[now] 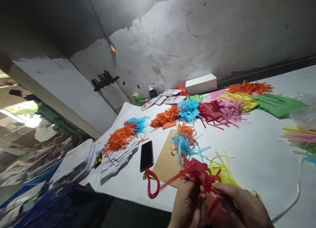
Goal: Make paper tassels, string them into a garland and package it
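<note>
Red paper strips bunched at the table's near edge.
Left hand and right hand both pinch the bundle, beside yellow strips.

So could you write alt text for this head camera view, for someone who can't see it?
Two bare hands, left hand and right hand, hold a bunch of red paper strips over a white table. Piles of fringed paper lie beyond, among them orange strips and blue strips, beside a black phone.
</note>
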Motion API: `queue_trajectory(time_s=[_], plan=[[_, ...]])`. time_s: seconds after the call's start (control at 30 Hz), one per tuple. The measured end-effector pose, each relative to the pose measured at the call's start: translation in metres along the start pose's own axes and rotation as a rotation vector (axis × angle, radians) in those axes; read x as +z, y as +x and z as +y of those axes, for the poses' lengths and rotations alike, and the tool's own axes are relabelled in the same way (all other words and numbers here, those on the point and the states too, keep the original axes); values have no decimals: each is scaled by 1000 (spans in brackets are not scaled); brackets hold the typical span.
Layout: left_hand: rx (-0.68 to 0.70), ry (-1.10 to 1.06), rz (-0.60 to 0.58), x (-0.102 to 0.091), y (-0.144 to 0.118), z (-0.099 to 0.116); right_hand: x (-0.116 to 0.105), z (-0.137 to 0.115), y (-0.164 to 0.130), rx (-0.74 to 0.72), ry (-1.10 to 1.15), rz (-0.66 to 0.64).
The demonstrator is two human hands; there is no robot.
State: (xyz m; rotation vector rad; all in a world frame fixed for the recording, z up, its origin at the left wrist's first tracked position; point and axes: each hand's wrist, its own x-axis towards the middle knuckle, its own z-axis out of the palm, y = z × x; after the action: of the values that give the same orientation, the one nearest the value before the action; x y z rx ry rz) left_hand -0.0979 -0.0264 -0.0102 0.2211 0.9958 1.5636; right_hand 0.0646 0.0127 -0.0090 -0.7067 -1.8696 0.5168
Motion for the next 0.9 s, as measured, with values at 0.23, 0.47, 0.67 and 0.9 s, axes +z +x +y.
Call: queue_trajectory(time_s=[0.23,0.47,0.67,0.9], plan=[[-106,-6,-83,0,-3,-17,-10,11,-7,158,-13,-5],[174,282,81,-15,-2,-22,-15,17,-6,77,-26,-6],[1156,901,169,-17,-9,-1,-21,17,-5,-109,-94,-15],[883,999,-312,4,-9,22,-24,5,-6,56,45,-136]])
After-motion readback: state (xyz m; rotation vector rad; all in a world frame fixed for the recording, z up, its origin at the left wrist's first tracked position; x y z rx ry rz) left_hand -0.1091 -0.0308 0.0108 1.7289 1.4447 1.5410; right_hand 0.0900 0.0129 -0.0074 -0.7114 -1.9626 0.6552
